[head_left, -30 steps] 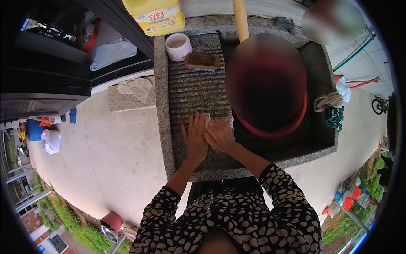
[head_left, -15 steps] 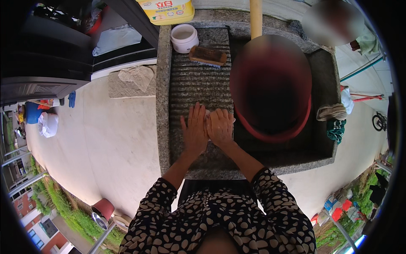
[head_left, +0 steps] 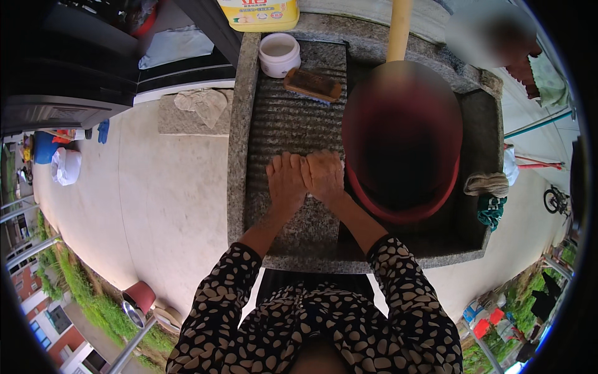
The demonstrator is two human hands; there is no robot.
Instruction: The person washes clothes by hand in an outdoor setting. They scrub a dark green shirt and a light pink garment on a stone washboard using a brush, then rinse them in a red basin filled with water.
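Observation:
Side by side, both my hands press down on the ribbed stone washboard point(head_left: 268, 134) of a grey stone sink. My left hand point(head_left: 287, 184) has its fingers together and curled down against the ribs. Touching it, my right hand point(head_left: 325, 177) is bent over a small white cloth point(head_left: 309, 196). Only slivers of that cloth show, between the wrists and by the right fingers; the rest is hidden under my hands. Beyond them lies a wooden scrubbing brush point(head_left: 313, 85), bristles down, beside an open white tub point(head_left: 279, 55).
A red bucket point(head_left: 458, 181), its inside blurred, stands in the basin right of the washboard. A pale pole point(head_left: 398, 31) rises behind it. Cloths point(head_left: 486, 184) hang over the right rim. A yellow jug point(head_left: 265, 15) stands at the back left.
My left fingers, spread and stretched out before, are now drawn together and curled. Both hands have shifted slightly over the ribs. The whole view has tilted a little.

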